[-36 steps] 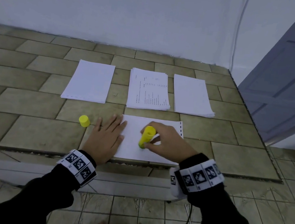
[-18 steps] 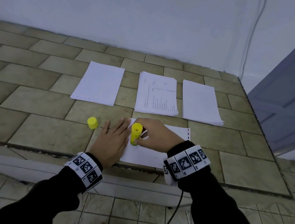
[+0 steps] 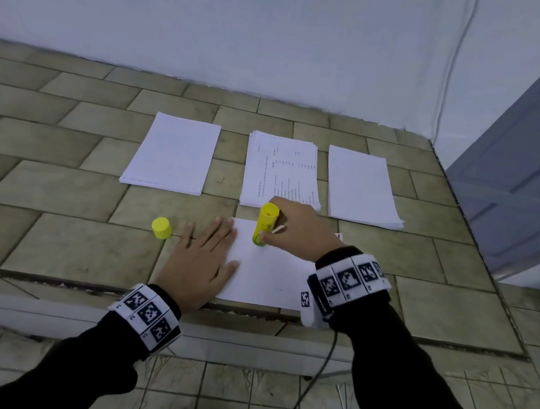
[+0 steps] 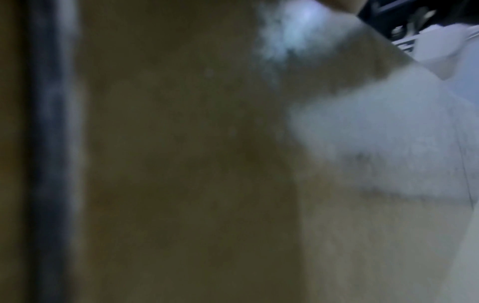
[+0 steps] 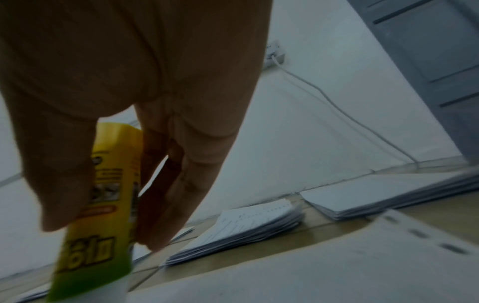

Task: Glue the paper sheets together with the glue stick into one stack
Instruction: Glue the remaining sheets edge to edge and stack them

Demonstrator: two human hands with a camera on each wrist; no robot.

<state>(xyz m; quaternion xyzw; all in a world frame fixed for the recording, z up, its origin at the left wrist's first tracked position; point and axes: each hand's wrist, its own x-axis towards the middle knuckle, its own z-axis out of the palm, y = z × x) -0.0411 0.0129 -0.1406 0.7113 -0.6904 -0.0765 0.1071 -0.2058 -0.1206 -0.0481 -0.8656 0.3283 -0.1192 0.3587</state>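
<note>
Tiled ledge (image 3: pixel 56 240): glue stick (image 3: pixel 264 225) (finger-gripped) (image 3: pixel 270 238)

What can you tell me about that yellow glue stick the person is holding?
The glue stick is a yellow plastic tube, green toward its lower end, with a printed label. It stands nearly upright, its open end pressed down on the white sheet near the sheet's far left corner. The right hand grips it around the barrel. Its yellow cap is off and stands apart on the tiled surface.

Our left hand (image 3: pixel 201 260) lies flat, palm down, fingers straight and pointing toward one o'clock. Our right hand (image 3: pixel 296 229) sits at its two o'clock, fingers curled, thumb pinching inward. Both forearms wear black sleeves and checkered wristbands.
</note>
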